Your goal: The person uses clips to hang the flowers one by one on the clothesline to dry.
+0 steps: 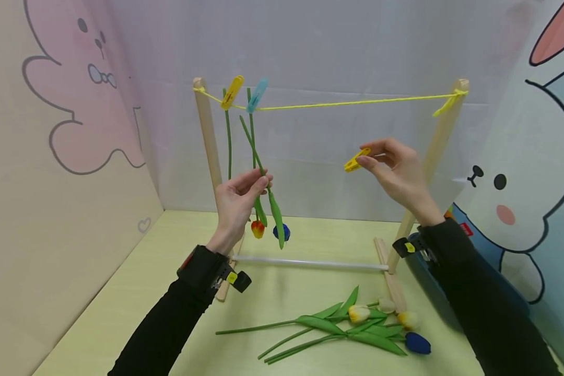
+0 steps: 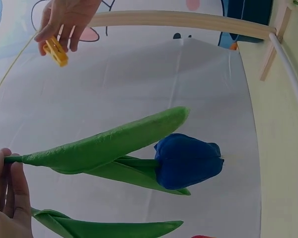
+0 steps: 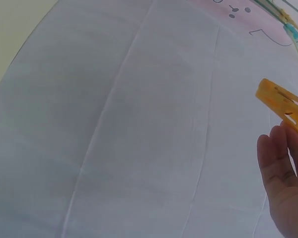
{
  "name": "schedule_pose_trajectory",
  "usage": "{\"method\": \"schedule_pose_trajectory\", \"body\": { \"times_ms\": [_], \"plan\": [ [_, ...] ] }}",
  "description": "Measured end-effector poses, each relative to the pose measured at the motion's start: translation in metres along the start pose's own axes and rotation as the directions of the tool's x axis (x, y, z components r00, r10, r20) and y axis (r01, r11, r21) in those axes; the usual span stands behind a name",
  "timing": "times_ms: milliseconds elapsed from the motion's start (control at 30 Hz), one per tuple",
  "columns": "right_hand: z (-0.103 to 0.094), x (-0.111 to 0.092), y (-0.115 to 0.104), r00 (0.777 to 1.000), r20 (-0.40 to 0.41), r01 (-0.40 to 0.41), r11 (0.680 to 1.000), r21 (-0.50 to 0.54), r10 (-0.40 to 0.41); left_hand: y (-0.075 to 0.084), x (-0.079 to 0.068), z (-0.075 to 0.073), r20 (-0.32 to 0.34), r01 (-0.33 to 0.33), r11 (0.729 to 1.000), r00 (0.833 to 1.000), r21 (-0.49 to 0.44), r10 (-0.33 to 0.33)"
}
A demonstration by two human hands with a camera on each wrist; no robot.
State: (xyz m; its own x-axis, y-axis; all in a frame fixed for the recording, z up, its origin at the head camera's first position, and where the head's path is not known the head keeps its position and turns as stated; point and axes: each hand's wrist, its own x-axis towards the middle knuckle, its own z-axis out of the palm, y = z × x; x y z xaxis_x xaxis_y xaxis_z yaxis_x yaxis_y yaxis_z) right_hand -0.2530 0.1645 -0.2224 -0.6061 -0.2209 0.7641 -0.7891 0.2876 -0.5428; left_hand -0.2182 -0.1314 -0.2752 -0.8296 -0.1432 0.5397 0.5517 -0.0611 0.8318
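My left hand (image 1: 239, 198) pinches the green stem of an artificial blue tulip (image 2: 188, 161), its bloom hanging down in the head view. Between the thumb and fingers of my right hand (image 1: 401, 177) is a yellow clothespin (image 1: 357, 160), held apart from the string, below it and toward the right post. Left of centre, another yellow clothespin (image 1: 232, 93) and a light-blue clothespin (image 1: 257, 95) grip stems on the yellow string (image 1: 338, 104). An orange-red tulip (image 1: 258, 230) hangs upside down behind my left hand, partly hidden by it.
Wooden posts (image 1: 208, 136) at left and right carry the string, with a white rod (image 1: 310, 263) joining their bases. Several tulips lie on the table, among them a blue one (image 1: 418, 343) and a yellow-white one (image 1: 359, 313). A dark blue container (image 1: 432, 287) stands under my right forearm.
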Motion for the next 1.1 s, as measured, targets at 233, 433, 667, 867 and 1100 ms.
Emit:
{"method": "schedule_pose_trajectory", "body": {
  "times_ms": [233, 433, 667, 867, 1100],
  "plan": [
    [0.004, 0.011, -0.008, 0.998, 0.056, 0.031, 0.998, -0.062, -0.028, 0.006, 0.007, 0.004, 0.028, 0.008, 0.998, 1.000, 0.068, -0.010],
    [0.009, 0.023, -0.012, 0.991, 0.096, 0.107, 0.987, -0.119, -0.096, 0.006, 0.013, 0.007, 0.076, -0.025, 0.993, 0.997, 0.119, 0.016],
    [0.016, 0.041, -0.020, 0.975, 0.144, 0.189, 0.974, -0.127, -0.170, 0.009, 0.019, 0.006, 0.107, -0.048, 0.985, 0.994, 0.168, 0.031],
    [0.024, 0.056, -0.033, 0.965, 0.164, 0.228, 0.965, -0.127, -0.206, 0.013, 0.023, 0.008, 0.123, -0.060, 0.978, 0.992, 0.200, 0.036],
    [0.033, 0.071, -0.048, 0.967, 0.158, 0.223, 0.966, -0.130, -0.202, 0.017, 0.026, 0.012, 0.116, -0.069, 0.970, 0.992, 0.234, 0.043]
  ]
}}
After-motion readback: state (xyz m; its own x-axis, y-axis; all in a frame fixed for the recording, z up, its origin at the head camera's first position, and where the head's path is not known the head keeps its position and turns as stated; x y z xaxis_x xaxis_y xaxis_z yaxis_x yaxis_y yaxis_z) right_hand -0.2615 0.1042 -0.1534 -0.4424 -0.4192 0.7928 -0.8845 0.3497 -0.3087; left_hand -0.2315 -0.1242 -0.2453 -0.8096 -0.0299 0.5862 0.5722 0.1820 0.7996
